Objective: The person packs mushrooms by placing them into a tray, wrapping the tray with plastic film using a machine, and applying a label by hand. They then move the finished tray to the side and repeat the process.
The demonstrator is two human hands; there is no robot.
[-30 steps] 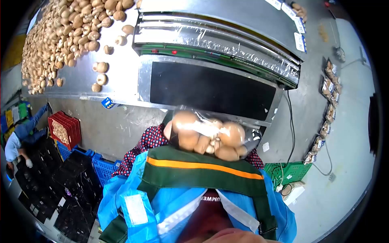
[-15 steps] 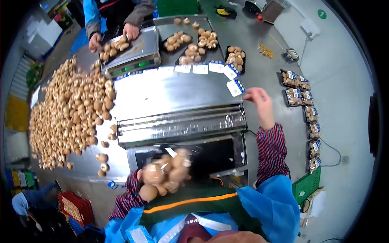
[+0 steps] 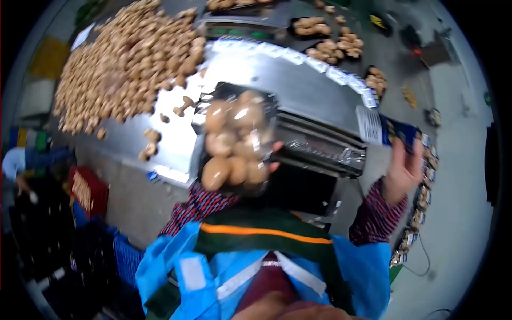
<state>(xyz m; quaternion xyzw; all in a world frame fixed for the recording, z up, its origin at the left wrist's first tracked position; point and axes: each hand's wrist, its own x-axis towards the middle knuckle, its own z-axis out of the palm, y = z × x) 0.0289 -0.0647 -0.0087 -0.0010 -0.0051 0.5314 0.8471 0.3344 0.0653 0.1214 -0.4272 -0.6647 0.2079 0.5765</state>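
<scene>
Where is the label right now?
Head view, right side: the label is held up in the right hand, just right of the film roll, with the wrapped mushroom tray further left.

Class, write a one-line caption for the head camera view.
Left hand holds a wrapped mushroom tray; right hand holds a label, above the wrapping machine.

The clear-wrapped black tray of brown mushrooms (image 3: 234, 141) is held up in front of the steel film-wrapping machine (image 3: 320, 144), which stands on the grey metal bench (image 3: 173, 144). The loose brown mushroom heap (image 3: 122, 58) lies to the left, and a row of white paper labels (image 3: 325, 69) runs behind. To the right, the right grip (image 3: 402, 170) holds a white-and-blue printed label (image 3: 376, 125).
</scene>
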